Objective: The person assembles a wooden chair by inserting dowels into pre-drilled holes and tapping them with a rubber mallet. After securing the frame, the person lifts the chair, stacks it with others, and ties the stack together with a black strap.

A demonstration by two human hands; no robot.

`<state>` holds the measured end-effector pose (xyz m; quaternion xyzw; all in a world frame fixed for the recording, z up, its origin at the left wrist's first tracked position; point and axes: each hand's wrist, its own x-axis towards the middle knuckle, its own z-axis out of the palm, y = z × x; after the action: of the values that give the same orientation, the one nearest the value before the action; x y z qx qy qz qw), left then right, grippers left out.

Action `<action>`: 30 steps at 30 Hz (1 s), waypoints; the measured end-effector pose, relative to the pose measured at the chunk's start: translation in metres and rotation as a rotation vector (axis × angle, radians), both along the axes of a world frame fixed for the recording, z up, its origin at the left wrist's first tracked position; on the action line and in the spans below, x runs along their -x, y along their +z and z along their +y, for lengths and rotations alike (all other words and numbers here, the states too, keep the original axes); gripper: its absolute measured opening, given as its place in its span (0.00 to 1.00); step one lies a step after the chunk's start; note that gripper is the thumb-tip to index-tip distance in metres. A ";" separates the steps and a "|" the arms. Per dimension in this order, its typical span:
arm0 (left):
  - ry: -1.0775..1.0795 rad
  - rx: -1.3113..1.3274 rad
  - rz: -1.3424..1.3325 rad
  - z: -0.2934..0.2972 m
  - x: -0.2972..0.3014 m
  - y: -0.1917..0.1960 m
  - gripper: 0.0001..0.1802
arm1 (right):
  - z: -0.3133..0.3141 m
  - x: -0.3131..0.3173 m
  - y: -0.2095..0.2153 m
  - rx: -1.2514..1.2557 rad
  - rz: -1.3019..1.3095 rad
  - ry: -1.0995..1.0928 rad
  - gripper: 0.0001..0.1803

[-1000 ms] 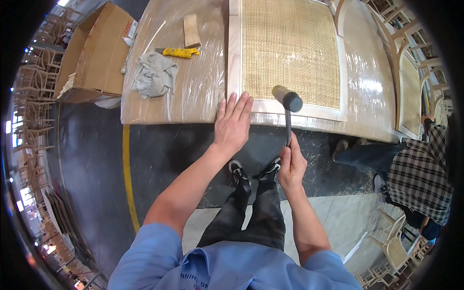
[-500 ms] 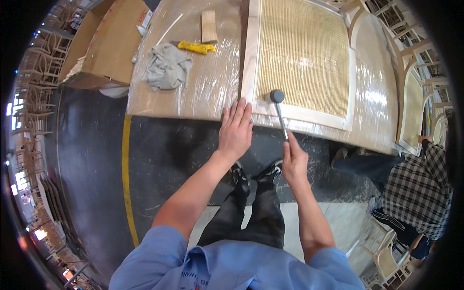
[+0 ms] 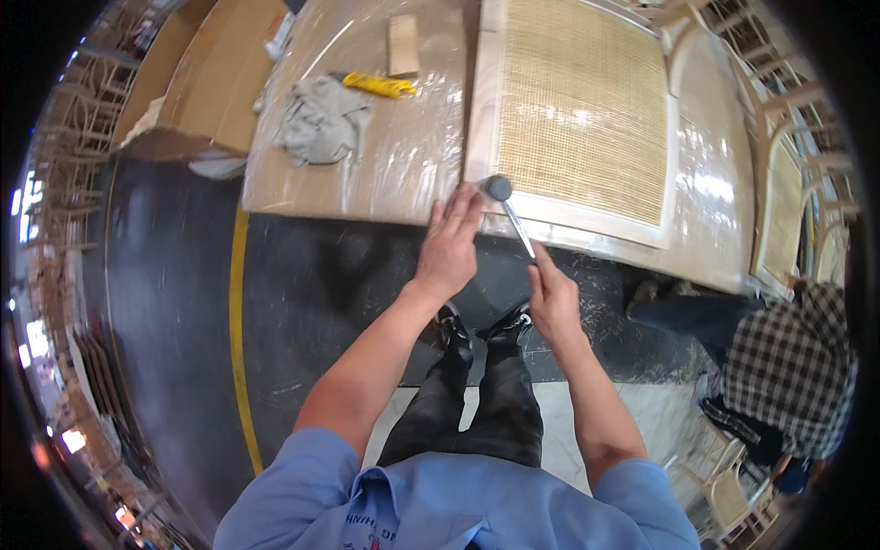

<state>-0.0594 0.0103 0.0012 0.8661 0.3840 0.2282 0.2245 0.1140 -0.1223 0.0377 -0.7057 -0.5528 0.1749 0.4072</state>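
The mallet (image 3: 500, 190) has come down onto the lower-left corner of the cane panel (image 3: 577, 110) at upper centre. Right hand (image 3: 553, 298) closed round its handle; left hand (image 3: 449, 247) flat, fingers spread (steadying the frame), holding nothing.

Black-headed mallet (image 3: 500, 190) on cane panel's (image 3: 583, 110) corner

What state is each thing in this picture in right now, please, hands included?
Left hand: flat, fingers spread on the near corner of the frame.
Right hand: closed around the mallet handle.
Mallet: head down on the frame's near-left corner.
Cane panel frame: lying flat on the wrapped table.
Table: covered in clear plastic film.
Grey rag: crumpled.
Cardboard box: lying beside the table.
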 end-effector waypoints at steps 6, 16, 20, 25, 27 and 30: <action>0.023 -0.077 0.141 0.003 -0.004 0.007 0.38 | -0.034 -0.006 0.017 0.227 0.307 -0.232 0.22; -0.438 -0.098 0.166 -0.032 -0.163 0.032 0.32 | -0.096 -0.076 0.020 0.108 0.299 -0.700 0.23; -0.441 -0.140 0.308 -0.034 -0.191 0.018 0.38 | -0.085 -0.095 0.020 -0.052 0.085 -0.616 0.23; -0.473 -0.214 0.421 -0.034 -0.189 0.008 0.39 | -0.083 -0.114 0.020 0.274 0.075 -0.569 0.23; -0.479 -0.210 0.453 -0.040 -0.184 0.008 0.39 | -0.086 -0.096 0.034 0.187 0.144 -0.601 0.22; -0.498 -0.237 0.441 -0.038 -0.188 0.013 0.40 | -0.082 -0.093 0.015 -0.087 0.036 -0.613 0.22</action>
<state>0.1282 -0.0276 0.0145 0.9817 0.1709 0.0167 0.0828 0.2071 -0.2044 0.0528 -0.8183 -0.3139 0.0324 0.4804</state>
